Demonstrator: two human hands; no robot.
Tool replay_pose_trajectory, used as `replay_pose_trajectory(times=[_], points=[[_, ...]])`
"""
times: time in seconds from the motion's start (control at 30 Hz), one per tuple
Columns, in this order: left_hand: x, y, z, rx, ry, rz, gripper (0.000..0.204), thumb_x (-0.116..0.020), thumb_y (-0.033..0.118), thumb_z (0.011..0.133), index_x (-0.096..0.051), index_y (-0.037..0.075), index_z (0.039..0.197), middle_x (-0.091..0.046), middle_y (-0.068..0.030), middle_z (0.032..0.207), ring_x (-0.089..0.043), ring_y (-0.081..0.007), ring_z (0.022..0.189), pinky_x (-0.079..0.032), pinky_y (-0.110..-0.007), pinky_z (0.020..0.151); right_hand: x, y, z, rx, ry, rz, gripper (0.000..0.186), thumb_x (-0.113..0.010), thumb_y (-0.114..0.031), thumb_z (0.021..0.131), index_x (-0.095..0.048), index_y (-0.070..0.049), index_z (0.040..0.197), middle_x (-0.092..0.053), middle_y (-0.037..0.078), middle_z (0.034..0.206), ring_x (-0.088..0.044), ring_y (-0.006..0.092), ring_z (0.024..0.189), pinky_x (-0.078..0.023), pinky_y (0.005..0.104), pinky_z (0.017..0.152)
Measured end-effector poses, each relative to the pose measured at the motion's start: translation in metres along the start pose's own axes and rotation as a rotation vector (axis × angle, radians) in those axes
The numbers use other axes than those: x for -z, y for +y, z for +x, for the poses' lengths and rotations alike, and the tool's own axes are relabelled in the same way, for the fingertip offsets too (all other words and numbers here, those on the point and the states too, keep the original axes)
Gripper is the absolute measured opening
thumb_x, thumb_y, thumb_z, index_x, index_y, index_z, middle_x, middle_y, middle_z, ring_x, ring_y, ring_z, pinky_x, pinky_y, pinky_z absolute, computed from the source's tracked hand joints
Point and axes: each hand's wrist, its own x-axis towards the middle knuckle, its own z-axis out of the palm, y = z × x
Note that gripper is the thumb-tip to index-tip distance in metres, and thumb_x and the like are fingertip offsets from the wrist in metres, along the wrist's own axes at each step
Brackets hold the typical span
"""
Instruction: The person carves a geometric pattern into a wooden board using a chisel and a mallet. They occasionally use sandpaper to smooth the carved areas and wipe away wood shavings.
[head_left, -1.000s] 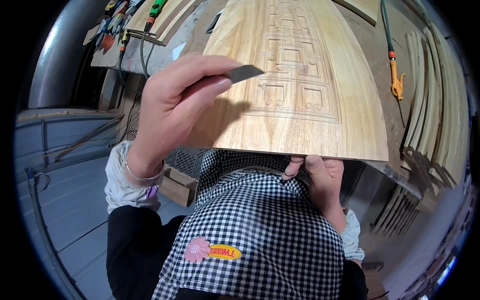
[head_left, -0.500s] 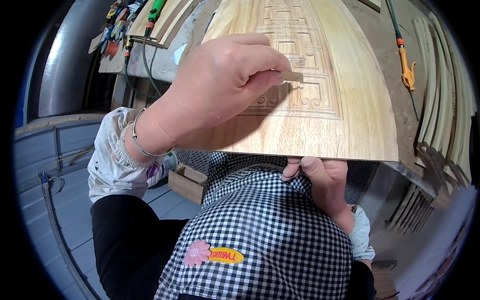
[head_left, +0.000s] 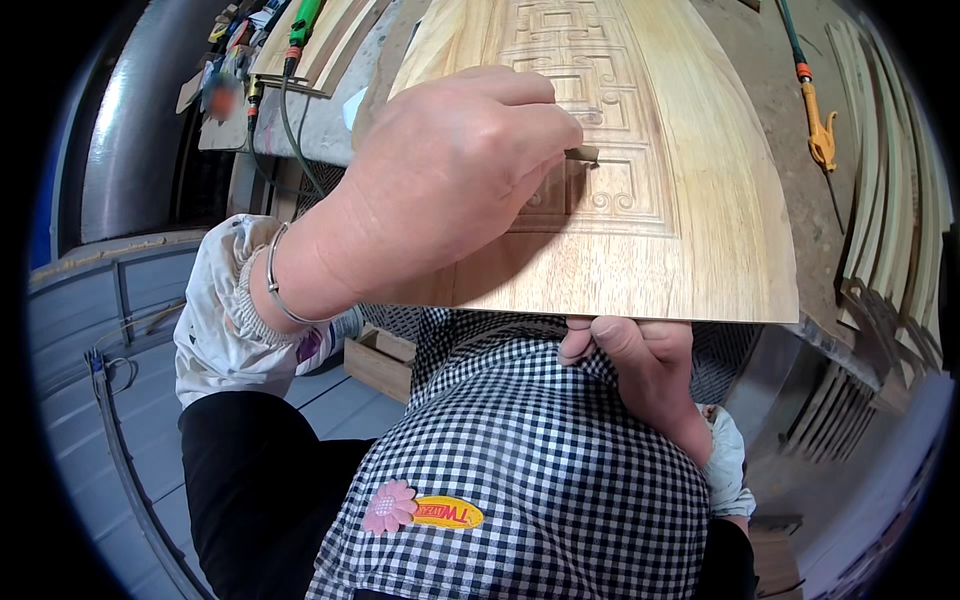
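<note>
A pale wooden panel (head_left: 735,220) lies in front of me, its middle carved with a raised fret and scroll pattern (head_left: 600,115). My left hand (head_left: 460,170) reaches over it, fingers pinched on a small, thin brown strip that looks like folded sandpaper (head_left: 583,154). The strip's end touches or almost touches the carving near its lower rows. At the panel's near edge is my right hand (head_left: 650,370), closed against that edge, with its fingers partly hidden beneath the wood. The left hand's shadow falls across the lower carving.
An orange air blow gun (head_left: 820,135) on a hose lies right of the panel, near stacked curved wooden strips (head_left: 885,170). At the far left are a green-handled tool (head_left: 303,25), wooden strips and a cluttered tool pile. A small wooden box (head_left: 378,365) stands below, left of my apron.
My left hand has turned and shifted slightly, and the strip's end now sits a little further left, showing less. My right hand stays at the panel's near edge.
</note>
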Motion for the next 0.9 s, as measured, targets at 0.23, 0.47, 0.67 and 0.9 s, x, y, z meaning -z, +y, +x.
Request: replay_pose_trajectory(times=[0.23, 0.47, 0.67, 0.9], points=[[-0.011, -0.016, 0.0, 0.233, -0.1, -0.32, 0.014, -0.073, 0.007, 0.093, -0.075, 0.001, 0.106, -0.069, -0.0077, 0.085, -0.068, -0.0181, 0.076, -0.051, -0.031, 0.065, 0.0, 0.009, -0.001, 0.049, 0.031, -0.063, 0.026, -0.066, -0.014, 0.105, -0.077, 0.001, 0.087, -0.077, 0.006, 0.082, -0.072, 0.014, 0.079, -0.059, 0.0275, 0.075], [-0.012, -0.026, -0.006, 0.206, 0.092, -0.362, 0.011, -0.074, 0.004, 0.092, -0.076, 0.002, 0.103, -0.07, -0.0053, 0.085, -0.067, -0.016, 0.075, -0.05, -0.029, 0.066, -0.001, 0.008, -0.003, 0.043, 0.04, -0.054, 0.027, -0.067, -0.014, 0.105, -0.078, 0.001, 0.085, -0.077, 0.006, 0.082, -0.072, 0.0141, 0.078, -0.059, 0.0272, 0.074], [-0.008, -0.011, -0.007, 0.073, -0.014, -0.134, 0.01, -0.076, 0.003, 0.089, -0.074, 0.003, 0.098, -0.065, -0.0079, 0.081, -0.066, -0.0241, 0.073, -0.051, -0.034, 0.064, -0.001, 0.012, -0.005, 0.027, 0.058, -0.047, 0.027, -0.067, -0.015, 0.105, -0.078, 0.002, 0.087, -0.078, 0.008, 0.084, -0.073, 0.0146, 0.08, -0.059, 0.0274, 0.075], [-0.005, 0.0, -0.004, -0.015, 0.021, 0.017, 0.013, -0.078, 0.002, 0.085, -0.073, 0.002, 0.097, -0.066, -0.0103, 0.082, -0.067, -0.0279, 0.075, -0.053, -0.036, 0.065, 0.001, 0.01, -0.008, -0.025, 0.046, -0.048, 0.027, -0.067, -0.016, 0.105, -0.079, 0.003, 0.09, -0.078, 0.007, 0.084, -0.073, 0.0133, 0.08, -0.059, 0.0271, 0.075]])
